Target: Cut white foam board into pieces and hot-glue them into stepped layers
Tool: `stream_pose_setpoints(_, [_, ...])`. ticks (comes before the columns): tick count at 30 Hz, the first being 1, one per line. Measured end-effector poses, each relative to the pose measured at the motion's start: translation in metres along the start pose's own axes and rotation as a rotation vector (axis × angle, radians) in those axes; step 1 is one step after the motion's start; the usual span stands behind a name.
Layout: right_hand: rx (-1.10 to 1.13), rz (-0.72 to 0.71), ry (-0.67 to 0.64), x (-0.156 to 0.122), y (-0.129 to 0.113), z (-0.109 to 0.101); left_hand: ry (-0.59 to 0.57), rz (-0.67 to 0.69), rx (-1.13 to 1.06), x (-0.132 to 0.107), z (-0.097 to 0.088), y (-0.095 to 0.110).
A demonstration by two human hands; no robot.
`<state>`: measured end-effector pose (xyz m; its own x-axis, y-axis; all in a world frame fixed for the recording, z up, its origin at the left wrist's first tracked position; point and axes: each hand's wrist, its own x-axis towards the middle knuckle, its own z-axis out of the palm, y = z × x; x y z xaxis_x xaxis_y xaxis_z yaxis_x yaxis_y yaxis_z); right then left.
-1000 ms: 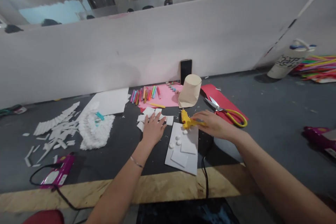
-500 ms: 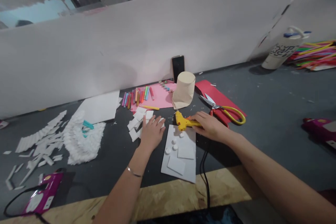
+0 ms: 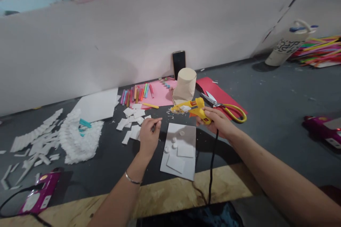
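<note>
My right hand [image 3: 218,122] is wrapped round the handle of a yellow hot glue gun [image 3: 197,105], lifted above the table with its nozzle to the left. Its black cord hangs down from the grip. My left hand [image 3: 149,134] is closed in a pinch beside the small white foam pieces [image 3: 134,113]; whatever its fingertips hold is too small to make out. Between the hands lies a white foam sheet [image 3: 186,130]. On it are two white rectangles [image 3: 185,150] and several small white discs [image 3: 174,145].
Behind stand a beige paper-covered cylinder [image 3: 186,81] and a phone [image 3: 179,64]. Scissors [image 3: 226,108] lie on red paper [image 3: 213,87], coloured sticks [image 3: 137,94] on pink paper [image 3: 162,97]. A fluffy white piece [image 3: 80,145] and scraps lie left, near a purple power strip [image 3: 42,191]. A tumbler [image 3: 286,48] stands right.
My right hand has raised the glue gun off the foam sheet and turned it. My left hand has drawn back from the foam pieces, its spread fingers now pinched; the pieces have shifted.
</note>
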<state>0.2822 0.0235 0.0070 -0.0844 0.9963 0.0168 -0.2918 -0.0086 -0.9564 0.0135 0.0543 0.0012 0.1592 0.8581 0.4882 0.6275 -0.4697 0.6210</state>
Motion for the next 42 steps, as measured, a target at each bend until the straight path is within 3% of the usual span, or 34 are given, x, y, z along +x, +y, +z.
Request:
stream_pose_setpoints(3, [0.112,0.088,-0.01,0.0,0.003,0.01,-0.005,-0.169,-0.175,-0.002,0.002,0.002])
stream_pose_setpoints(6, [0.135,0.131,-0.032,-0.001,0.004,0.014,0.094,-0.177,-0.17,-0.002,-0.002,0.0])
stream_pose_setpoints(9, [0.16,0.145,-0.046,0.0,0.007,0.013,0.175,0.005,-0.016,-0.002,-0.008,0.001])
stream_pose_setpoints(14, [0.215,0.17,-0.093,0.0,0.01,0.013,0.195,0.352,0.278,-0.005,-0.007,0.004])
stream_pose_setpoints(20, [0.24,0.189,-0.158,-0.003,0.013,0.015,0.264,0.489,0.34,-0.003,-0.001,0.004])
stream_pose_setpoints(30, [0.224,0.223,-0.143,-0.003,0.012,0.014,0.259,0.506,0.364,-0.004,-0.002,0.003])
stream_pose_setpoints(42, [0.206,0.208,-0.117,-0.002,0.011,0.011,0.275,0.404,0.296,-0.004,-0.003,0.002])
